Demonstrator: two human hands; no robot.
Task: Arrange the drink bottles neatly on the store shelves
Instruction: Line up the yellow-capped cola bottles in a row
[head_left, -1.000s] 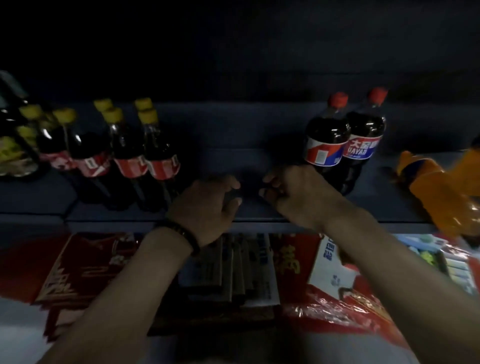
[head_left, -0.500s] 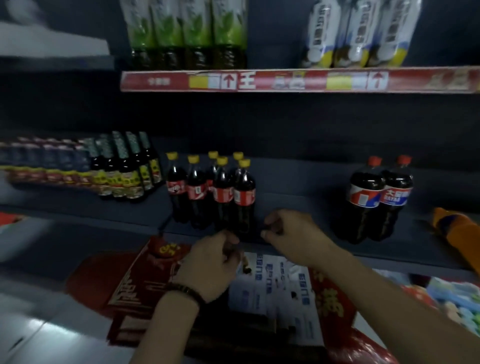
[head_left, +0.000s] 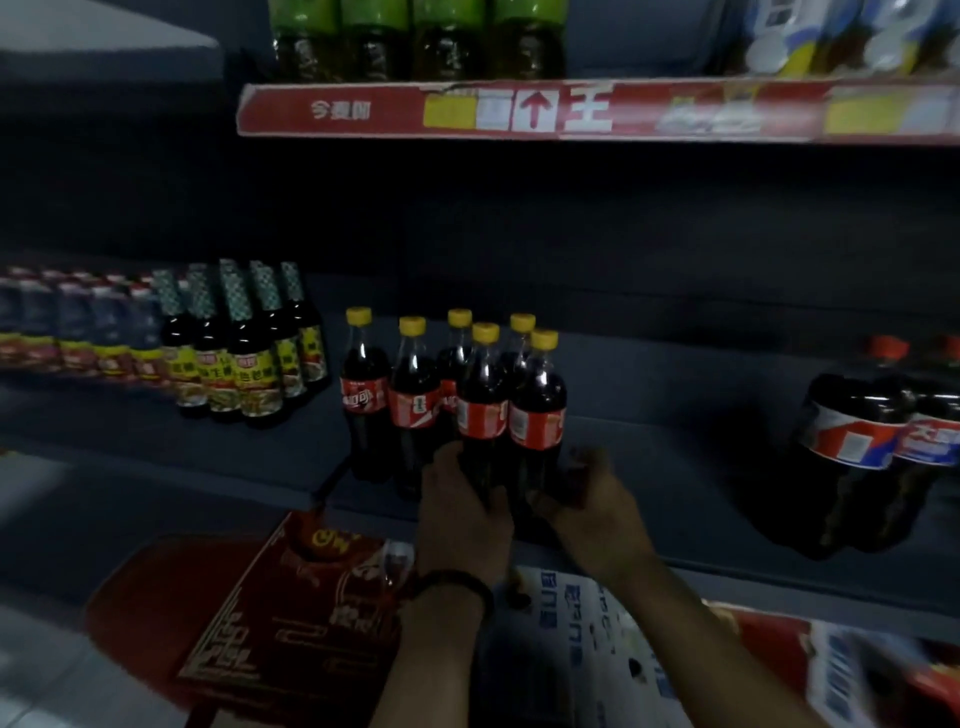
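Middle shelf (head_left: 675, 431), left to right.
- Blurred small bottles (head_left: 78, 332): tight row.
- Checker-necked sauce bottles (head_left: 244, 364): packed block.
- Six yellow-capped cola bottles (head_left: 452, 395): upright, loosely clustered, fronts uneven.
- Left hand (head_left: 462, 514): fingers wrapped round the lower body of the front-left cola bottle (head_left: 482, 410).
- Right hand (head_left: 587, 504): fingers curled at the base of the front-right cola bottle (head_left: 537, 415); blurred.
- Large red-capped cola bottles (head_left: 857, 441): a pair, well apart.

Status: likely midway. Cola cluster being squared; the gap beside it remains unfilled.
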